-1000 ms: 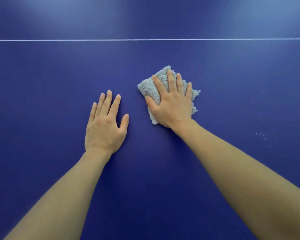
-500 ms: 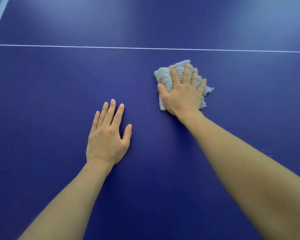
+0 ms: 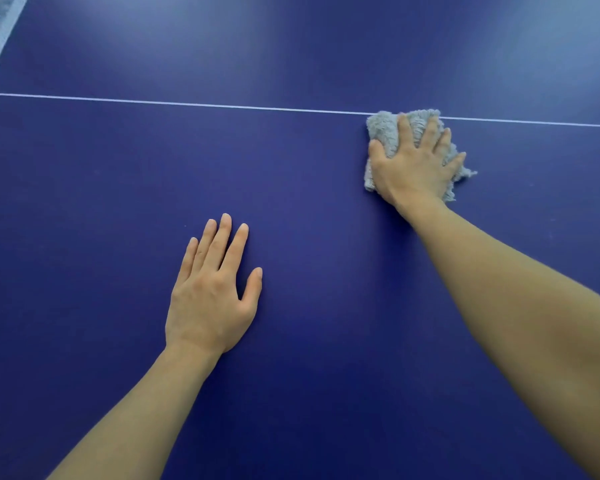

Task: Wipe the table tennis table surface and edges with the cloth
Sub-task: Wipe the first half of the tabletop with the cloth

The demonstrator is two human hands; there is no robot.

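Note:
The dark blue table tennis table [image 3: 101, 188] fills the head view. A fluffy grey cloth [image 3: 383, 131] lies on it at the upper right, its far edge on the thin white line [image 3: 187, 104] that crosses the surface. My right hand [image 3: 414, 166] presses flat on the cloth with straight, spread fingers and covers most of it. My left hand [image 3: 210, 292] rests palm down on the bare surface, lower and to the left, fingers straight and together, well apart from the cloth.
At the top left corner the table's pale edge band [image 3: 0, 39] shows, with a light floor beyond. Glare brightens the far half of the table past the white line.
My right hand has pushed the cloth away from me and to the right, up to the white line. My left hand has stayed flat in about the same spot.

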